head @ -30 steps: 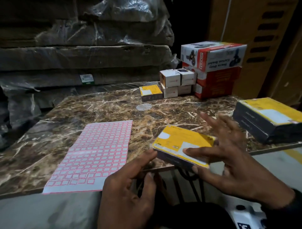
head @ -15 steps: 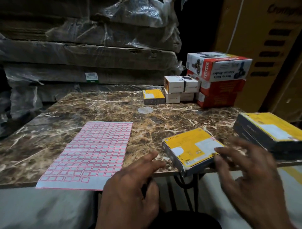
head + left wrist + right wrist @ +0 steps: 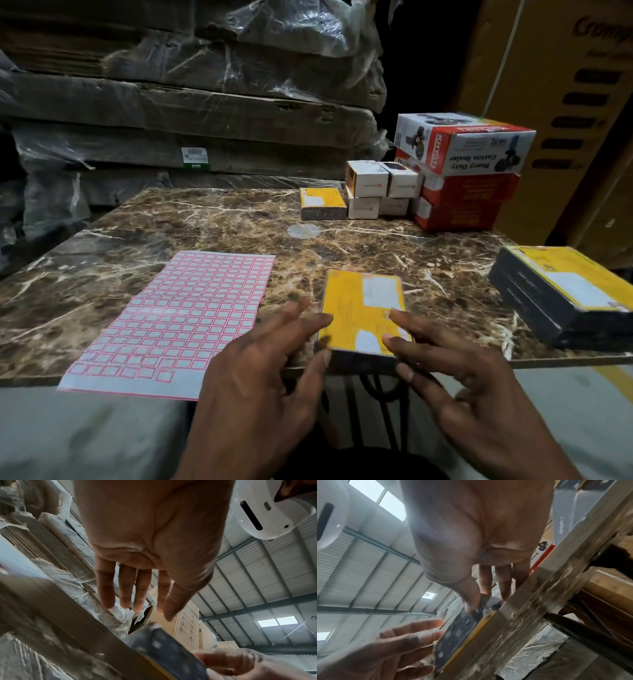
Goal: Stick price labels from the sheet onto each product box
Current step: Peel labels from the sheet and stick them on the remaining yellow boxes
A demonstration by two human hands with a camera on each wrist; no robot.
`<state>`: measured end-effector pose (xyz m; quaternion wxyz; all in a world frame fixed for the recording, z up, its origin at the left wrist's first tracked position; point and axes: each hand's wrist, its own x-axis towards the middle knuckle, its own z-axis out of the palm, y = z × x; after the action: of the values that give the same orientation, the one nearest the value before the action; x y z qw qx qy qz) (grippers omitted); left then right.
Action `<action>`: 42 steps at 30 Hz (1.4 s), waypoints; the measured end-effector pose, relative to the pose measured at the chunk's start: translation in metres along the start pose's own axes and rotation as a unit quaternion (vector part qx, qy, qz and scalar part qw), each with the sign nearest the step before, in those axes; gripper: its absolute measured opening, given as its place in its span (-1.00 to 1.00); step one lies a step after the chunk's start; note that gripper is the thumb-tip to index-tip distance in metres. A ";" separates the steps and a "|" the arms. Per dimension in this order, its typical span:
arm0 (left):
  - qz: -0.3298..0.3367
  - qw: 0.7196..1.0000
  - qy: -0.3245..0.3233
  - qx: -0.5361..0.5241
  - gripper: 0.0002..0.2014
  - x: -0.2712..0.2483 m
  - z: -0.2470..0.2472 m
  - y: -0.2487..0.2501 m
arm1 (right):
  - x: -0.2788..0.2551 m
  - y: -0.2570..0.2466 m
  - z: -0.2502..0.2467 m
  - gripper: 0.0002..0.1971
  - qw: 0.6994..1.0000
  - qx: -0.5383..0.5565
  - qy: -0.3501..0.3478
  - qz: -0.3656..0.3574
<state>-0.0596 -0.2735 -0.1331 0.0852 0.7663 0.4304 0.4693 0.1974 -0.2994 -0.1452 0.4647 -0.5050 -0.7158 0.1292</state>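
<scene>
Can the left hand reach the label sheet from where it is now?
Probably yes. The left hand holds nothing, fingers spread beside the yellow box, and the label sheet lies flat just to its left with nothing between them.

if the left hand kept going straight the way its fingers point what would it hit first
Probably the yellow box: the left hand points forward and rightward at its left edge. Whether they already touch is unclear.
</scene>
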 end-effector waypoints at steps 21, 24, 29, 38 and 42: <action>-0.003 0.997 0.073 0.005 -0.76 -0.027 -0.005 -0.006 | -0.026 -0.003 0.035 -0.74 0.971 -0.093 0.218 -0.034; -0.050 0.990 0.132 0.028 -0.81 -0.049 -0.044 -0.020 | -0.041 -0.031 0.064 -0.84 0.981 -0.015 0.192 -0.017; -0.122 0.971 0.170 0.118 -0.80 -0.073 -0.094 -0.042 | -0.032 -0.068 0.141 -0.82 0.919 0.311 -0.079 0.228; -0.098 0.968 0.155 0.169 -0.75 -0.084 -0.112 -0.048 | -0.001 -0.100 0.223 -0.55 0.754 0.543 -0.099 0.356; -0.103 0.970 0.140 0.168 -0.61 -0.082 -0.108 -0.049 | -0.008 -0.091 0.228 -0.69 0.765 0.543 -0.081 0.337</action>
<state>-0.1892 -0.3338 -0.1529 -0.0580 0.6477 0.5875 0.4816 -0.0385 -0.2828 -0.2122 0.5282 -0.3645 -0.3447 0.6850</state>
